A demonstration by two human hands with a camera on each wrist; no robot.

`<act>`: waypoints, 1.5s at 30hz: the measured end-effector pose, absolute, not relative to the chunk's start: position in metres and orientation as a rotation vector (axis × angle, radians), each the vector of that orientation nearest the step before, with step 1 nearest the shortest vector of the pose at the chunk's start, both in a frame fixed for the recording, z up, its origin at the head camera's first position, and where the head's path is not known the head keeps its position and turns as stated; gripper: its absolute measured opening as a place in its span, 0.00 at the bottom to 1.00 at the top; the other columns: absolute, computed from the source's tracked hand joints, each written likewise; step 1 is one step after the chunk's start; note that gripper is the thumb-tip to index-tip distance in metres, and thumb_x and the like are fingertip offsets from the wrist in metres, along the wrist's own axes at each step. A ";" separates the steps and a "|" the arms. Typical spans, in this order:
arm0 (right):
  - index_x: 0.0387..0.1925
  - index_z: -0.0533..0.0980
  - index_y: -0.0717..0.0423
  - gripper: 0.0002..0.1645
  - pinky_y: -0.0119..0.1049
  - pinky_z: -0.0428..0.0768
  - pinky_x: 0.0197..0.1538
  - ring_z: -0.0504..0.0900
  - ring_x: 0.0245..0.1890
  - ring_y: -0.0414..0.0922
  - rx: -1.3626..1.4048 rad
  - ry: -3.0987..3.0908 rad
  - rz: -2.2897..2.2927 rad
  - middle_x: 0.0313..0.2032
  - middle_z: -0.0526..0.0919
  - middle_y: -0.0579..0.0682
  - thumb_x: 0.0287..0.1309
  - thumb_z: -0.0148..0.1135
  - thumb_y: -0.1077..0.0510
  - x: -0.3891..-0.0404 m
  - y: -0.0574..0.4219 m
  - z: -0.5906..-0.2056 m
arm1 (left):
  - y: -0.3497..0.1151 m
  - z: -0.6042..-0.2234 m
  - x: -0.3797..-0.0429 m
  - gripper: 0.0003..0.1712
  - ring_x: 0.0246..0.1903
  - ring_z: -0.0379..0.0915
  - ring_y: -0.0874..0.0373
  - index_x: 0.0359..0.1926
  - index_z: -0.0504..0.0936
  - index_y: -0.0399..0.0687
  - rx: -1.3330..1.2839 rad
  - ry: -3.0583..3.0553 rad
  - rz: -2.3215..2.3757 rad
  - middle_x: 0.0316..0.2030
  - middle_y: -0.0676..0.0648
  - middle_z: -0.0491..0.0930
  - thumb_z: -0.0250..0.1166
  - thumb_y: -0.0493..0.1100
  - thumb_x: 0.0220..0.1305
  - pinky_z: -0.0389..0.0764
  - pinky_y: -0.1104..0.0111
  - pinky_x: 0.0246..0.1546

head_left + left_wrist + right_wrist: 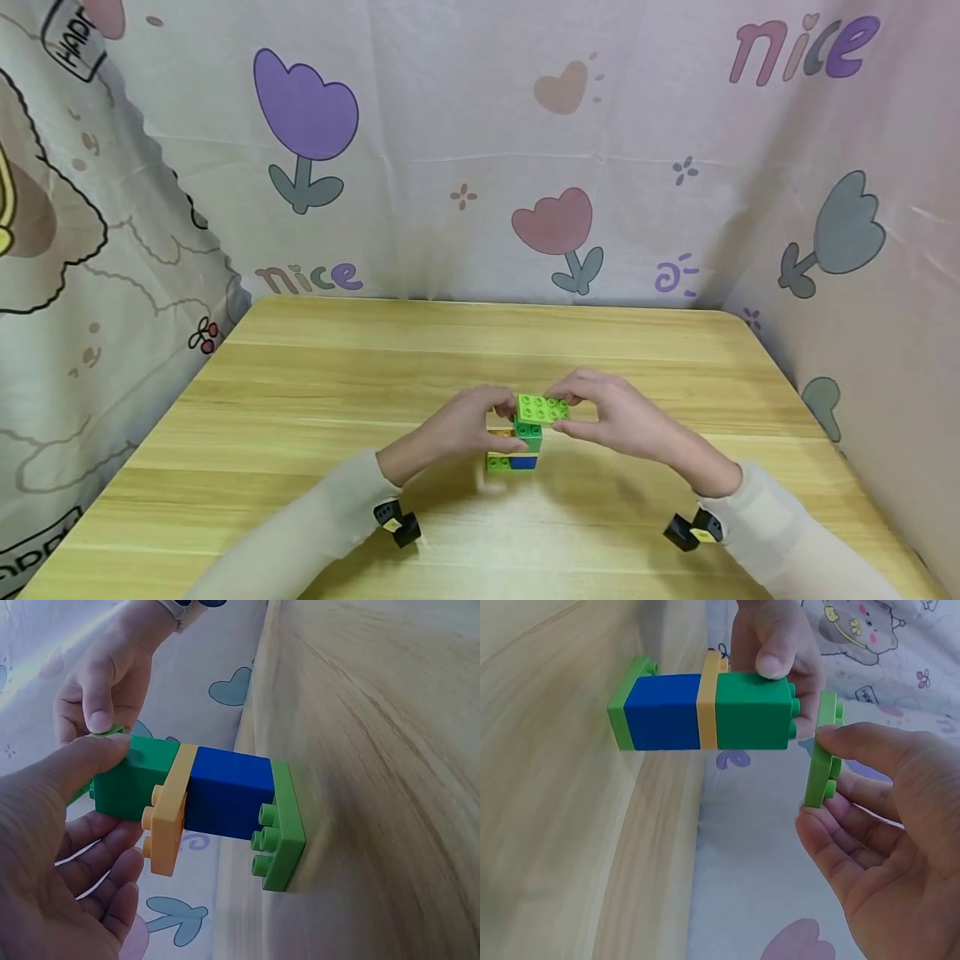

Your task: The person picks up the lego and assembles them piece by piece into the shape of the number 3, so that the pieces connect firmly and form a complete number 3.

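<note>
A small tower of toy building blocks stands upright on the table. At its base lies a light green flat block point(289, 832), topped by a blue block point(662, 712), a yellow-orange flat block point(171, 817) and a green block point(751, 711). My left hand point(480, 421) grips the green block near the top, thumb on one side and fingers on the other. Between thumb and fingertips, my right hand point(615, 412) pinches another light green flat block point(542, 408). In the right wrist view a narrow gap separates this piece from the green block's studs.
The wooden table point(360, 358) spreads out around the tower. Behind it hangs a patterned cloth point(450, 100), with further cloth along the left and right sides. A small black device point(397, 523) sits at the left wrist, and a similar black device point(692, 530) at the right.
</note>
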State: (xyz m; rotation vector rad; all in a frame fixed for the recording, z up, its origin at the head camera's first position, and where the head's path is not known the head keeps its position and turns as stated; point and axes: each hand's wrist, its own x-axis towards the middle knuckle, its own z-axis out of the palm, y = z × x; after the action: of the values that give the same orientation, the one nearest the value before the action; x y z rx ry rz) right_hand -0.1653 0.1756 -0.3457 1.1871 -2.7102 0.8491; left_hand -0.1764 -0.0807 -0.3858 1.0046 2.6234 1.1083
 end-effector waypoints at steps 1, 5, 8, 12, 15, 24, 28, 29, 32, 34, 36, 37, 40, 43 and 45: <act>0.51 0.80 0.48 0.19 0.37 0.79 0.47 0.79 0.43 0.38 1.200 -2.707 0.848 0.45 0.80 0.38 0.57 0.71 0.53 -0.165 0.174 -0.345 | -0.081 -0.386 -0.176 0.17 0.43 0.77 0.52 0.37 0.78 0.55 1.008 2.619 1.110 0.37 0.58 0.79 0.76 0.52 0.53 0.76 0.62 0.45; 0.51 0.80 0.49 0.20 0.36 0.79 0.47 0.77 0.42 0.36 1.239 -2.712 0.826 0.45 0.80 0.37 0.56 0.72 0.54 -0.163 0.168 -0.343 | -0.081 -0.384 -0.176 0.17 0.42 0.77 0.52 0.37 0.78 0.55 1.024 2.613 1.103 0.36 0.60 0.78 0.76 0.52 0.53 0.76 0.62 0.44; 0.51 0.80 0.50 0.20 0.36 0.79 0.47 0.78 0.42 0.38 1.264 -2.720 0.798 0.44 0.80 0.37 0.55 0.72 0.54 -0.162 0.164 -0.342 | -0.081 -0.383 -0.176 0.18 0.41 0.76 0.52 0.39 0.78 0.55 1.034 2.628 1.077 0.35 0.60 0.77 0.76 0.52 0.53 0.75 0.65 0.42; 0.51 0.80 0.51 0.20 0.36 0.79 0.46 0.80 0.42 0.41 1.290 -2.715 0.754 0.44 0.80 0.38 0.56 0.71 0.53 -0.161 0.158 -0.341 | -0.081 -0.381 -0.174 0.18 0.40 0.76 0.56 0.40 0.79 0.55 1.028 2.637 1.053 0.35 0.62 0.77 0.76 0.53 0.53 0.74 0.68 0.40; 0.51 0.80 0.51 0.21 0.36 0.79 0.45 0.80 0.42 0.41 1.301 -2.711 0.722 0.44 0.79 0.39 0.56 0.71 0.53 -0.161 0.155 -0.341 | -0.081 -0.379 -0.173 0.18 0.38 0.75 0.58 0.40 0.79 0.55 1.020 2.637 1.050 0.35 0.62 0.77 0.76 0.53 0.53 0.75 0.68 0.38; 0.53 0.80 0.52 0.22 0.38 0.80 0.45 0.79 0.42 0.39 1.319 -2.722 0.703 0.46 0.80 0.41 0.58 0.70 0.53 -0.163 0.149 -0.343 | -0.080 -0.379 -0.175 0.18 0.32 0.73 0.57 0.40 0.79 0.54 1.050 2.652 1.028 0.31 0.61 0.76 0.75 0.53 0.54 0.73 0.70 0.31; 0.54 0.80 0.53 0.22 0.37 0.80 0.46 0.79 0.42 0.38 1.320 -2.717 0.724 0.46 0.80 0.42 0.57 0.70 0.54 -0.162 0.146 -0.344 | -0.080 -0.380 -0.174 0.18 0.29 0.69 0.62 0.41 0.79 0.54 1.063 2.657 1.018 0.30 0.61 0.75 0.75 0.54 0.54 0.72 0.71 0.28; 0.54 0.80 0.53 0.22 0.37 0.80 0.46 0.79 0.42 0.38 1.320 -2.719 0.733 0.46 0.80 0.42 0.57 0.70 0.55 -0.162 0.146 -0.344 | -0.080 -0.380 -0.174 0.18 0.28 0.68 0.63 0.41 0.79 0.54 1.064 2.658 1.015 0.29 0.60 0.74 0.75 0.54 0.55 0.72 0.71 0.27; 0.54 0.79 0.54 0.22 0.38 0.80 0.46 0.79 0.42 0.38 1.317 -2.731 0.756 0.46 0.80 0.42 0.58 0.70 0.55 -0.161 0.145 -0.345 | -0.080 -0.380 -0.173 0.18 0.27 0.68 0.63 0.41 0.79 0.54 1.067 2.666 1.008 0.29 0.60 0.74 0.75 0.53 0.55 0.72 0.72 0.26; 0.54 0.79 0.53 0.22 0.39 0.80 0.46 0.79 0.42 0.39 1.306 -2.744 0.768 0.46 0.80 0.42 0.59 0.69 0.53 -0.161 0.144 -0.346 | -0.080 -0.380 -0.172 0.18 0.28 0.68 0.63 0.41 0.79 0.53 1.064 2.676 1.001 0.29 0.60 0.74 0.75 0.53 0.55 0.71 0.72 0.26; 0.54 0.80 0.53 0.22 0.40 0.80 0.46 0.80 0.42 0.40 1.298 -2.750 0.774 0.46 0.80 0.42 0.59 0.69 0.52 -0.161 0.145 -0.346 | -0.080 -0.379 -0.171 0.18 0.28 0.68 0.63 0.41 0.80 0.53 1.060 2.683 0.998 0.29 0.60 0.74 0.75 0.54 0.55 0.72 0.72 0.26; 0.54 0.80 0.53 0.22 0.39 0.80 0.46 0.80 0.42 0.41 1.296 -2.750 0.776 0.45 0.81 0.41 0.59 0.69 0.51 -0.161 0.145 -0.346 | -0.080 -0.379 -0.171 0.18 0.28 0.68 0.63 0.42 0.80 0.53 1.057 2.687 0.993 0.29 0.60 0.74 0.74 0.54 0.55 0.72 0.72 0.26; 0.53 0.80 0.53 0.22 0.39 0.80 0.45 0.81 0.42 0.43 1.299 -2.745 0.780 0.45 0.81 0.41 0.59 0.69 0.49 -0.161 0.144 -0.346 | -0.080 -0.378 -0.170 0.20 0.29 0.67 0.63 0.44 0.81 0.52 1.036 2.703 0.973 0.31 0.60 0.75 0.74 0.55 0.55 0.71 0.72 0.28; 0.53 0.80 0.52 0.22 0.39 0.80 0.45 0.81 0.41 0.43 1.303 -2.742 0.782 0.44 0.81 0.41 0.59 0.69 0.48 -0.162 0.144 -0.347 | -0.080 -0.379 -0.169 0.22 0.30 0.67 0.63 0.47 0.81 0.51 1.015 2.712 0.957 0.32 0.60 0.75 0.74 0.56 0.55 0.71 0.71 0.29; 0.52 0.80 0.52 0.22 0.38 0.80 0.44 0.81 0.41 0.43 1.300 -2.744 0.781 0.43 0.81 0.41 0.59 0.69 0.48 -0.161 0.143 -0.347 | -0.080 -0.379 -0.169 0.23 0.31 0.67 0.63 0.47 0.81 0.51 1.009 2.716 0.952 0.32 0.60 0.75 0.73 0.56 0.55 0.71 0.71 0.29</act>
State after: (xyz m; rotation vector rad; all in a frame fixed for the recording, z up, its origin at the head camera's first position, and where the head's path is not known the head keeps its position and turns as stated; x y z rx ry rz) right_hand -0.1614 0.1433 -0.3471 1.3001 -2.7437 0.7808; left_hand -0.1686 -0.0798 -0.3790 1.0092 2.7159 0.9518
